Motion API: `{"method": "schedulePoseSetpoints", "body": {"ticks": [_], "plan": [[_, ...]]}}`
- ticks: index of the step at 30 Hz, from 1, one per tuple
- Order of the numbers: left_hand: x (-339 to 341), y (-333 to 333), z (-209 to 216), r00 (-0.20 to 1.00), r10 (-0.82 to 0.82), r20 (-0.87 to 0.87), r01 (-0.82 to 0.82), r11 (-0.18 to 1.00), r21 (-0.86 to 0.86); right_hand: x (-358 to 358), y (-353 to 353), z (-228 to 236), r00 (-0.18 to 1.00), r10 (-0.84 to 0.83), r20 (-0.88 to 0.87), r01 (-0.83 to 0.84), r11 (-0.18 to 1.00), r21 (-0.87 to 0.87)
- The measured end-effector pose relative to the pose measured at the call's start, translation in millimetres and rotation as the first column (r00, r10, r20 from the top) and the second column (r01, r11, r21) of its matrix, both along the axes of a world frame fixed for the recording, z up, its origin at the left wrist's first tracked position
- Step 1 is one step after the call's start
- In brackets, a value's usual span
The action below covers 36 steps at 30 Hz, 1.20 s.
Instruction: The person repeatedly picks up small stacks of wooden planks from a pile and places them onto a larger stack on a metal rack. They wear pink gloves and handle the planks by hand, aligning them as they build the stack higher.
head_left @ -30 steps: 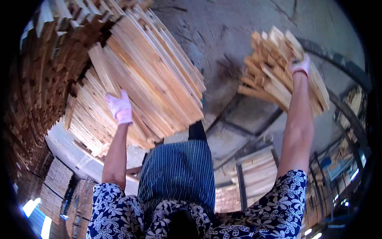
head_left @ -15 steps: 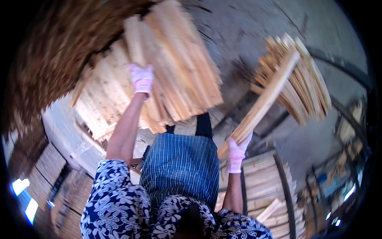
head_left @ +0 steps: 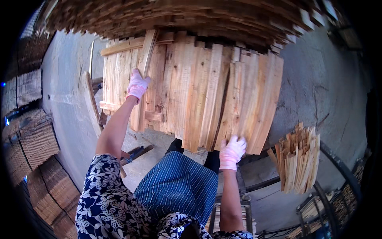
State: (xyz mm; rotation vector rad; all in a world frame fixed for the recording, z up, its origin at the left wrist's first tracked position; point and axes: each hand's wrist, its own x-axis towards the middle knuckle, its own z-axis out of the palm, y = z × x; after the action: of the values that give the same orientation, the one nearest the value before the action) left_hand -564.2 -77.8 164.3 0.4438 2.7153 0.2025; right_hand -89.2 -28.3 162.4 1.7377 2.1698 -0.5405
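Note:
My left hand (head_left: pixel 138 85), in a pink-and-white knit glove, grips a narrow wooden plank (head_left: pixel 149 49) lying lengthwise on top of a row of planks. My right hand (head_left: pixel 232 152), gloved alike, is at the near ends of the row's right-hand planks (head_left: pixel 248 103). Its thumb and fingers are apart, and no separate plank shows in it. The planks (head_left: pixel 191 87) lie side by side in a wide layer in front of me. Short cross pieces (head_left: pixel 123 46) lie over and under the left part of the layer.
A tall stack of wood (head_left: pixel 179 18) rises behind the layer. To the right, a bundle of thin wood strips (head_left: pixel 298 163) stands by dark metal bars (head_left: pixel 338 171). Bound stacks of slats (head_left: pixel 38 135) line the left side. A board (head_left: pixel 92 103) leans near the layer's left end.
My view has swung round to the right-hand bundle's left, showing the layer more squarely. The long plank has left my right hand, which is now at the layer's near edge. My left hand has taken a plank.

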Motion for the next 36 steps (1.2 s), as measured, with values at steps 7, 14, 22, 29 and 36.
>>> {"method": "schedulePoseSetpoints", "body": {"ticks": [7, 14, 22, 29, 36], "plan": [[47, 34, 5, 0.993, -0.051, -0.103, 0.044, 0.996, -0.072, 11, 69, -30, 0.977, 0.103, -0.186, -0.051, 0.963, 0.264], [69, -5, 65, 0.967, 0.056, 0.248, -0.145, 0.923, 0.357, -36, 174, 43, 0.795, 0.596, -0.113, -0.564, 0.795, 0.224], [288, -130, 86, -0.236, -0.061, 0.970, -0.902, 0.384, -0.195, -120, 308, 17, 0.638, 0.729, 0.249, -0.767, 0.629, 0.125], [464, -217, -24, -0.679, -0.009, 0.734, -0.729, -0.109, -0.676, -148, 309, 7, 0.594, 0.796, 0.117, -0.804, 0.591, 0.067], [414, -135, -60, -0.536, -0.297, 0.791, -0.830, 0.013, -0.557, -151, 309, -2, 0.545, 0.827, 0.139, -0.837, 0.528, 0.144]]}}
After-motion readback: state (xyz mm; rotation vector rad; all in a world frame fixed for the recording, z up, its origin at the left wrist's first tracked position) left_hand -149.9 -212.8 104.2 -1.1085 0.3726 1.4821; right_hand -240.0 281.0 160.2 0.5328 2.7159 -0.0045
